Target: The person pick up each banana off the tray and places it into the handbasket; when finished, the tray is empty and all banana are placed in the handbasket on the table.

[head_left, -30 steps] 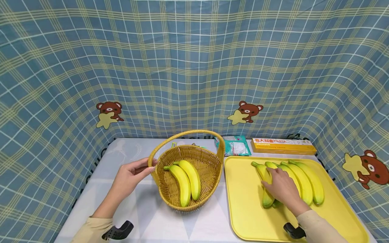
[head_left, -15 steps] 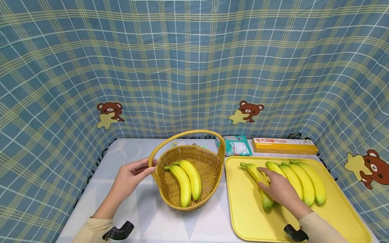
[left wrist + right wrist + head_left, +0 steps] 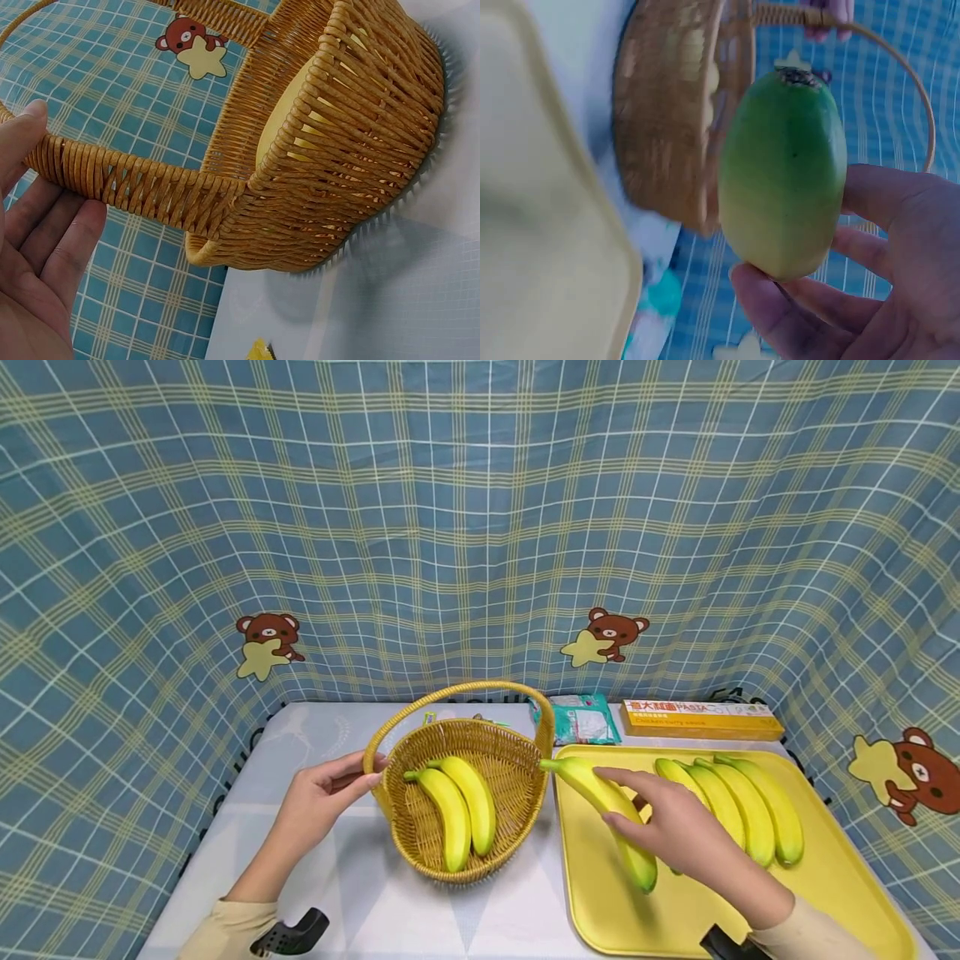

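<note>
A wicker basket [image 3: 401,752] with a tall arched handle stands mid-table, two yellow bananas [image 3: 465,810] lying side by side inside it. My left hand [image 3: 318,802] pinches the left side of the handle between thumb and fingers; the left wrist view shows the thumb over the woven handle [image 3: 142,187] and fingers behind it. Over the left part of a yellow tray [image 3: 600,910], my right hand [image 3: 667,822] grips a banana [image 3: 592,789], its stem pointing at the basket's right rim. In the right wrist view the green end of this banana [image 3: 787,172] faces the camera.
Several more bananas [image 3: 750,810] lie in a row on the tray's right half. Behind the tray are a pasta box [image 3: 701,722] and a teal packet [image 3: 585,722]. A plaid curtain [image 3: 465,527] with bear prints surrounds the table.
My right hand has lifted the leftmost banana off the tray's row and carried it left towards the basket. My left hand has stayed at the handle.
</note>
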A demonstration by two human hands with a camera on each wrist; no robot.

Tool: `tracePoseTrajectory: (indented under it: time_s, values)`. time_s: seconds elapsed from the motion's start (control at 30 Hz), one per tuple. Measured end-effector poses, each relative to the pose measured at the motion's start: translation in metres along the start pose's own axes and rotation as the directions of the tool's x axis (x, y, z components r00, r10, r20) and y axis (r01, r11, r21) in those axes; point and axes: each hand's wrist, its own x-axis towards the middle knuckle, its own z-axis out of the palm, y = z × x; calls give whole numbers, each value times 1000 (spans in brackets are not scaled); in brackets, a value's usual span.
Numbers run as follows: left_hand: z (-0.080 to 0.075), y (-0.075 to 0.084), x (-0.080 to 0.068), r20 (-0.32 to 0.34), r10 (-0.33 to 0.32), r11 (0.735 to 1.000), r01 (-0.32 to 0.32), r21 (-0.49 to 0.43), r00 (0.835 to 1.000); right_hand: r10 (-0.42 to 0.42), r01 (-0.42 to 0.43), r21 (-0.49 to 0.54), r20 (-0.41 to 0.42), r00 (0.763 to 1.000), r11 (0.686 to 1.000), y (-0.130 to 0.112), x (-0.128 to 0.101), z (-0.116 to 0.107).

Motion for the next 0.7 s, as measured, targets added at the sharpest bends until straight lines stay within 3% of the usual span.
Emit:
tracePoseTrajectory:
  time_s: [0.2,0.43,0.7]
  values:
    - [0,-1,0,-9,0,1000,0,2,1000,-65,64,20,32,997,998,-29,31,21]
    - [2,-2,0,-5,10,1000,-10,-23,1000,-68,62,121,47,997,991,-42,80,56]
    - [1,-2,0,-10,2,1000,-2,6,1000,-70,70,-7,46,996,997,-51,119,100]
